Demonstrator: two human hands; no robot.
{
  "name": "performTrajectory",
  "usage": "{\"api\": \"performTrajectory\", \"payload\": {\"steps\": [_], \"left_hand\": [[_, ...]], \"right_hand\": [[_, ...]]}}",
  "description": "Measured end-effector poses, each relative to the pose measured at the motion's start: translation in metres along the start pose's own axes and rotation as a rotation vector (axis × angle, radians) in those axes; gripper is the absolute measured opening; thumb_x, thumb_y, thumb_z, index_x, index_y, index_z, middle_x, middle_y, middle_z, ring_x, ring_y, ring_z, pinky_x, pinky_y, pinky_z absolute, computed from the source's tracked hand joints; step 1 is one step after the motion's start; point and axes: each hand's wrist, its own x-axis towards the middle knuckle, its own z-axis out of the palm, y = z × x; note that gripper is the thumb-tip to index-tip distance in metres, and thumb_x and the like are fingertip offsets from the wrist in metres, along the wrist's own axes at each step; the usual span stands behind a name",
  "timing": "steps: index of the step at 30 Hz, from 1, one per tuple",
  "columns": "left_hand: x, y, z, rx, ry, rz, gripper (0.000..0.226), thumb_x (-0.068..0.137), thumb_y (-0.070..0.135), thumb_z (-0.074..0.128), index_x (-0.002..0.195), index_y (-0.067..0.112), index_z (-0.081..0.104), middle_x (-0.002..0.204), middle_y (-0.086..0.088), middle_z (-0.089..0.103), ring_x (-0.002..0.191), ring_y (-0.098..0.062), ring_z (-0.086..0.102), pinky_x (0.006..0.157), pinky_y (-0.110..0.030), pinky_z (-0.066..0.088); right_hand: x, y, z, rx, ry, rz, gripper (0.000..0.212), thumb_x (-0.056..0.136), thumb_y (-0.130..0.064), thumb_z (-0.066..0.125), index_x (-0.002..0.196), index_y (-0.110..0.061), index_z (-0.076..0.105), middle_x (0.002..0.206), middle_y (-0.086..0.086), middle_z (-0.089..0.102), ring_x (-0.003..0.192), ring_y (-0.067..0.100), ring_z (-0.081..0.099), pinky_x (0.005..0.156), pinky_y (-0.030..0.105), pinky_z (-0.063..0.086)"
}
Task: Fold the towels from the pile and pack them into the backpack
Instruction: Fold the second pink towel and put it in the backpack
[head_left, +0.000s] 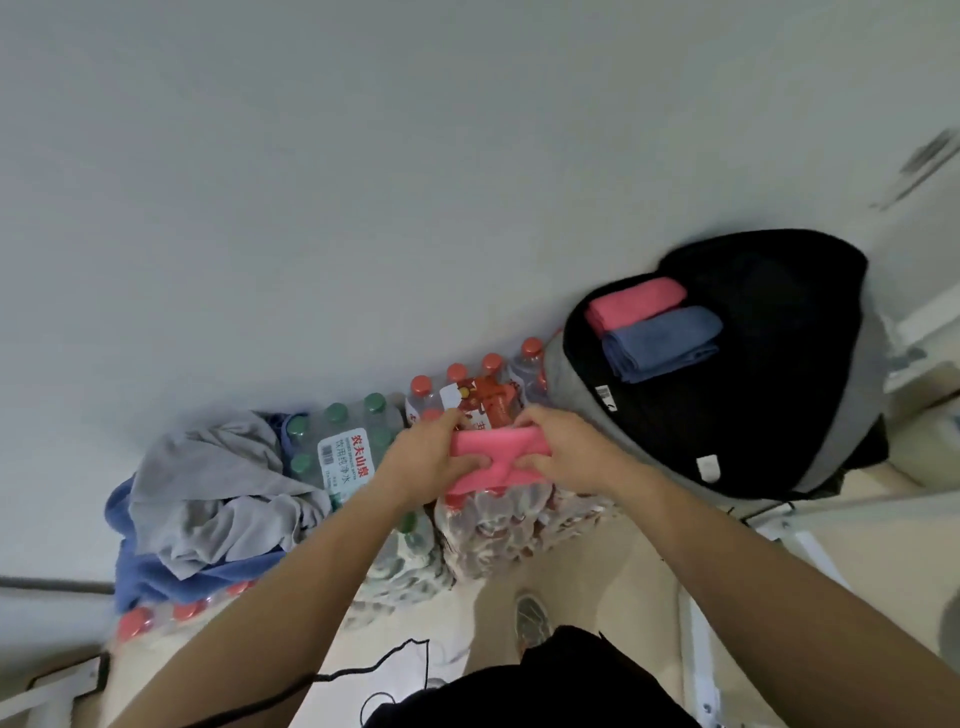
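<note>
so the pink towel (493, 470) is up in the air between both hands, right over the shrink-wrapped water bottles (343, 457), already squashed into a short band. looks to me like the last fold, done mid-air because there's no flat spot here. left hand (426, 462) has its fingers curled round the left end with the thumb pressed into the front, right hand (569, 449) grips the other end the same way, both forearms reaching forward, hands close together. the backpack (753, 415) lies open just to the right with a folded pink one (636, 303) and a folded blue one (662, 343) side by side inside, so it's a short swing over. the grey towel (218, 493) and blue towel (150, 571) sit crumpled in the pile on the left, on top of more bottles
</note>
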Motion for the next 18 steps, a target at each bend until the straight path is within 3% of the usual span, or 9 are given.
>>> {"api": "performTrajectory", "payload": {"steps": [2, 6, 9, 11, 13, 16, 18], "left_hand": [[0.014, 0.028, -0.009, -0.052, 0.047, 0.033, 0.044, 0.078, 0.060, 0.069, 0.104, 0.027, 0.056, 0.090, 0.011, 0.063, 0.080, -0.009, 0.064, 0.071, -0.028, 0.056], [0.046, 0.099, -0.007, -0.142, 0.195, 0.043, 0.051, 0.072, 0.060, 0.074, 0.103, 0.023, 0.058, 0.091, 0.005, 0.064, 0.081, -0.016, 0.060, 0.071, -0.034, 0.051], [0.066, 0.152, 0.014, -0.171, 0.212, 0.082, 0.048, 0.078, 0.053, 0.071, 0.108, 0.020, 0.055, 0.096, 0.001, 0.064, 0.085, -0.018, 0.060, 0.075, -0.036, 0.051], [0.080, 0.180, 0.035, -0.217, 0.180, 0.124, 0.042, 0.081, 0.038, 0.069, 0.112, 0.014, 0.054, 0.103, -0.004, 0.064, 0.093, -0.022, 0.061, 0.078, -0.036, 0.050], [0.092, 0.199, 0.053, -0.286, 0.127, 0.094, 0.041, 0.078, 0.025, 0.066, 0.115, 0.011, 0.053, 0.106, -0.008, 0.064, 0.099, -0.026, 0.061, 0.080, -0.034, 0.049], [0.107, 0.208, 0.075, -0.274, 0.094, 0.044, 0.042, 0.082, 0.022, 0.065, 0.120, 0.011, 0.051, 0.112, -0.011, 0.061, 0.102, -0.028, 0.060, 0.085, -0.039, 0.051], [0.117, 0.210, 0.085, -0.272, 0.113, -0.001, 0.039, 0.085, 0.022, 0.065, 0.118, 0.011, 0.048, 0.114, -0.012, 0.057, 0.099, -0.030, 0.059, 0.081, -0.037, 0.049]], "right_hand": [[-0.018, 0.012, -0.026, 0.113, 0.117, 0.045, 0.033, 0.084, -0.026, 0.073, 0.111, -0.029, 0.053, 0.102, -0.008, 0.060, 0.089, 0.010, 0.059, 0.074, 0.026, 0.048], [-0.047, 0.048, -0.070, 0.176, 0.400, 0.188, 0.049, 0.083, -0.028, 0.076, 0.125, -0.021, 0.052, 0.110, -0.005, 0.059, 0.097, 0.011, 0.056, 0.079, 0.022, 0.041], [-0.056, 0.080, -0.088, 0.204, 0.589, 0.341, 0.054, 0.085, -0.021, 0.075, 0.132, -0.011, 0.049, 0.118, 0.004, 0.058, 0.105, 0.020, 0.057, 0.088, 0.029, 0.046], [-0.057, 0.101, -0.094, 0.158, 0.698, 0.411, 0.053, 0.086, -0.015, 0.072, 0.132, -0.006, 0.048, 0.124, 0.014, 0.058, 0.111, 0.029, 0.057, 0.093, 0.036, 0.046], [-0.055, 0.119, -0.098, 0.109, 0.730, 0.485, 0.053, 0.088, -0.014, 0.068, 0.135, -0.005, 0.045, 0.129, 0.019, 0.052, 0.115, 0.035, 0.055, 0.094, 0.040, 0.044], [-0.049, 0.140, -0.097, 0.018, 0.691, 0.544, 0.053, 0.090, -0.018, 0.066, 0.137, -0.008, 0.044, 0.133, 0.018, 0.046, 0.112, 0.037, 0.055, 0.091, 0.044, 0.047], [-0.047, 0.148, -0.091, -0.180, 0.732, 0.527, 0.050, 0.087, -0.022, 0.069, 0.132, -0.010, 0.050, 0.131, 0.016, 0.048, 0.110, 0.038, 0.053, 0.088, 0.046, 0.049]]}}
